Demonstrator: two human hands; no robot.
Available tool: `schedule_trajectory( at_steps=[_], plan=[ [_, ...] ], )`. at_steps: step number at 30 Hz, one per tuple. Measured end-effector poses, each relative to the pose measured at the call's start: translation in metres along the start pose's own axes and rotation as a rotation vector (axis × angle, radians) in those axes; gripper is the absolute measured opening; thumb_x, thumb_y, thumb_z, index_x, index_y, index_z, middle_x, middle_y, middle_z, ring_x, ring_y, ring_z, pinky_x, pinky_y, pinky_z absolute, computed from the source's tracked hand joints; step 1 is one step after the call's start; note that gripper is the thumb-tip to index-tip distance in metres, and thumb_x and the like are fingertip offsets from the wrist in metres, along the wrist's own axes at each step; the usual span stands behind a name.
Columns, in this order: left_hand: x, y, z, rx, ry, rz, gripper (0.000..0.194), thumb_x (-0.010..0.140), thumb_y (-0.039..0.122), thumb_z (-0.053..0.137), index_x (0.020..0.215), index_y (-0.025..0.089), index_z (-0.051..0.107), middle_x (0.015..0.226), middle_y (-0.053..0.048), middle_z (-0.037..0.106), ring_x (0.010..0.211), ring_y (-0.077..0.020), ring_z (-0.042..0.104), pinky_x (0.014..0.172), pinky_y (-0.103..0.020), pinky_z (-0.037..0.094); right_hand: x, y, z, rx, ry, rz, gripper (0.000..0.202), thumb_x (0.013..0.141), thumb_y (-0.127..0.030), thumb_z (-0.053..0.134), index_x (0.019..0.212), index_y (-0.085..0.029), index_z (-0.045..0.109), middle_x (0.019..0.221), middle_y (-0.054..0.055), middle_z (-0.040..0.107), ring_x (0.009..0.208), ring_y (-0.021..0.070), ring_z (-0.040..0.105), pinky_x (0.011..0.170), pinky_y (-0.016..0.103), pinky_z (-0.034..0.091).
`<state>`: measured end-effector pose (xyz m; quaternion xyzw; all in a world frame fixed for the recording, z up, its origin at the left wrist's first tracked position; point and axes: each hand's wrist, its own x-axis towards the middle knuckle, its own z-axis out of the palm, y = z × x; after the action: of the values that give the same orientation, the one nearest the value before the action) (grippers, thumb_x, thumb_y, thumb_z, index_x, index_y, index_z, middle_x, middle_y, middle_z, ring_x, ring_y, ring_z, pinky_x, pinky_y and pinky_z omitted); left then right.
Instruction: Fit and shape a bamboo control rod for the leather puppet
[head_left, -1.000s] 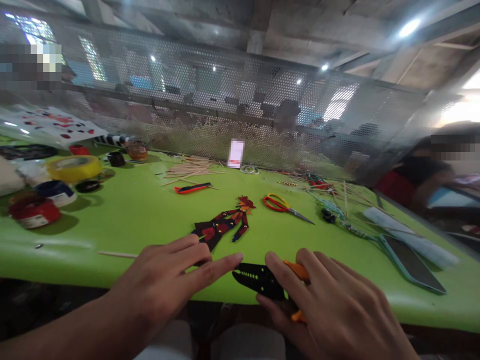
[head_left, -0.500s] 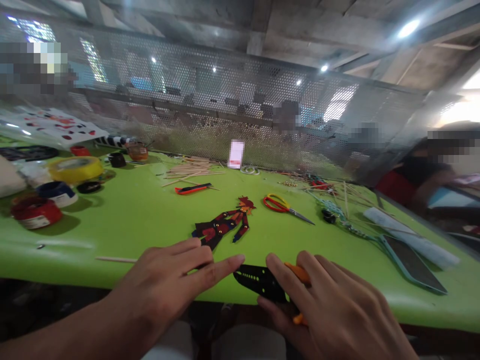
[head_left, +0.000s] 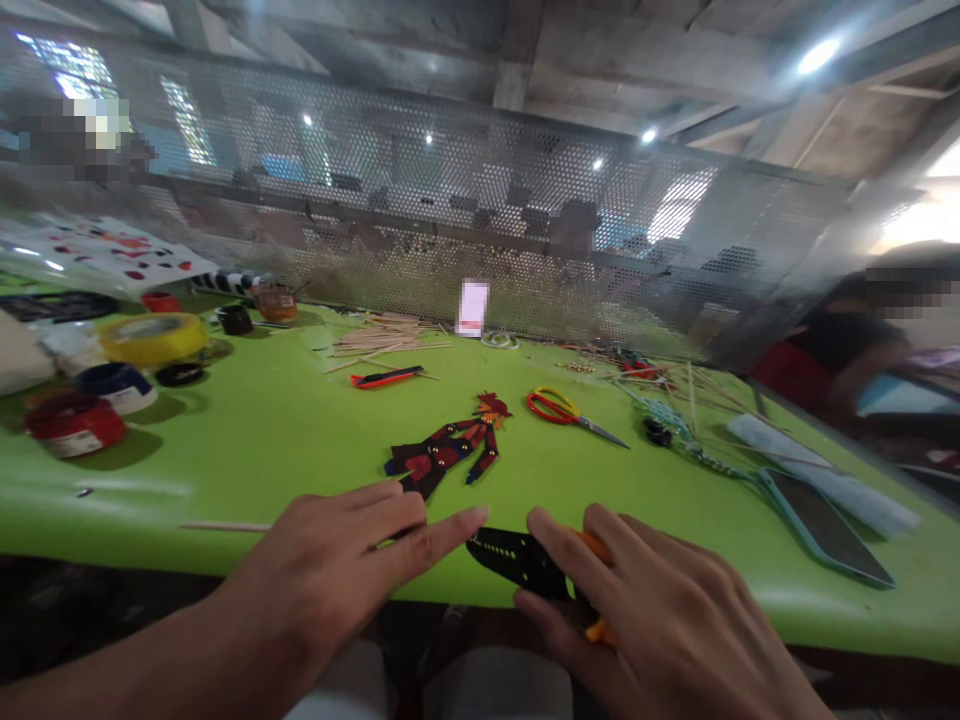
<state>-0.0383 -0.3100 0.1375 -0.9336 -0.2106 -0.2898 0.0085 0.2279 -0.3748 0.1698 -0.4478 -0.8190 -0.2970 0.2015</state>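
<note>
My right hand (head_left: 652,600) is wrapped around the orange handles of a black wire stripper (head_left: 517,560). Its jaws, with a row of small holes, point left over the front edge of the table. My left hand (head_left: 352,550) is closed, index fingertip beside the jaw tips. From under that hand a thin wooden stick (head_left: 225,526) sticks out to the left; its other end is hidden by the fingers. Just beyond the left hand lies a flat jointed paper figure (head_left: 442,450) in dark red and black, dotted with brass fasteners.
On the green table (head_left: 285,440) lie scissors (head_left: 555,408), a red-and-black cutter (head_left: 386,377) and wooden sticks (head_left: 390,335). Paint jars (head_left: 75,425) and yellow tape (head_left: 154,340) stand left. A phone (head_left: 821,525) lies right; a lit phone (head_left: 472,307) leans against the mesh screen (head_left: 420,220).
The wooden stick's free end has shifted slightly left. The wire stripper's jaws and my right fingers have moved a little; my left hand stays almost in place.
</note>
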Motion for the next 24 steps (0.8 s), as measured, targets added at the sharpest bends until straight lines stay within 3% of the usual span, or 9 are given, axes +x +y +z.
schedule_trajectory(
  at_steps=[3,6,10,13,17,20,24],
  plan=[
    [0.004,0.002,0.000,0.000,0.026,-0.012,0.041,0.114,0.022,0.029,0.150,0.022,0.050,0.090,-0.001,0.067,0.081,-0.0148,0.064,0.068,-0.024,0.047,0.003,0.001,-0.002,0.006,-0.027,-0.016,0.054,0.111,-0.037,0.021,0.104,-0.020,0.072,0.073,0.007,0.074,0.054,0.0225,0.073,0.044,0.031,0.057],
    [0.009,0.003,-0.001,-0.032,0.030,-0.058,0.033,0.114,0.031,0.035,0.128,0.019,0.063,0.092,-0.001,0.071,0.080,-0.0156,0.066,0.071,-0.027,0.049,0.004,0.003,-0.001,0.007,-0.052,-0.012,0.055,0.111,-0.035,0.019,0.106,-0.020,0.072,0.072,0.008,0.073,0.055,0.0233,0.072,0.046,0.032,0.058],
    [0.009,0.002,-0.003,-0.193,-0.131,-0.176,0.034,0.113,0.029,0.038,0.095,0.021,0.066,0.085,0.002,0.069,0.073,-0.0143,0.063,0.068,-0.027,0.046,-0.002,0.002,0.007,0.089,-0.092,-0.017,0.047,0.110,-0.045,0.031,0.115,-0.020,0.070,0.075,0.008,0.072,0.059,0.0261,0.074,0.047,0.036,0.060],
    [0.007,0.000,-0.002,-0.282,-0.181,-0.220,0.028,0.110,0.022,0.041,0.095,0.022,0.065,0.084,0.002,0.067,0.073,-0.0139,0.061,0.067,-0.026,0.043,-0.008,0.000,0.015,0.166,-0.121,0.017,0.051,0.109,-0.051,0.030,0.116,-0.021,0.071,0.080,0.010,0.075,0.063,0.0272,0.076,0.049,0.039,0.062],
    [0.004,-0.003,0.004,-0.246,-0.087,-0.152,0.029,0.111,0.021,0.040,0.094,0.021,0.063,0.079,0.002,0.063,0.069,-0.0140,0.057,0.064,-0.026,0.040,-0.014,-0.003,0.025,0.269,-0.150,0.085,0.058,0.109,-0.053,0.026,0.114,-0.021,0.074,0.081,0.012,0.077,0.058,0.0274,0.075,0.050,0.039,0.061],
    [0.001,-0.007,0.010,-0.212,-0.045,-0.082,0.024,0.111,0.019,0.041,0.096,0.020,0.060,0.078,0.002,0.060,0.069,-0.0139,0.054,0.061,-0.026,0.037,-0.013,-0.003,0.027,0.444,-0.301,0.180,0.048,0.106,-0.052,0.039,0.120,-0.023,0.074,0.082,0.010,0.077,0.062,0.0278,0.075,0.056,0.038,0.061],
    [-0.006,-0.009,0.014,-0.118,-0.002,-0.006,0.019,0.109,0.014,0.042,0.106,0.019,0.059,0.088,-0.001,0.063,0.075,-0.0163,0.055,0.066,-0.029,0.039,0.000,-0.001,0.019,0.794,-0.631,0.421,0.037,0.103,-0.049,0.051,0.118,-0.025,0.075,0.092,0.006,0.079,0.078,0.0236,0.075,0.069,0.031,0.056]
  ],
)
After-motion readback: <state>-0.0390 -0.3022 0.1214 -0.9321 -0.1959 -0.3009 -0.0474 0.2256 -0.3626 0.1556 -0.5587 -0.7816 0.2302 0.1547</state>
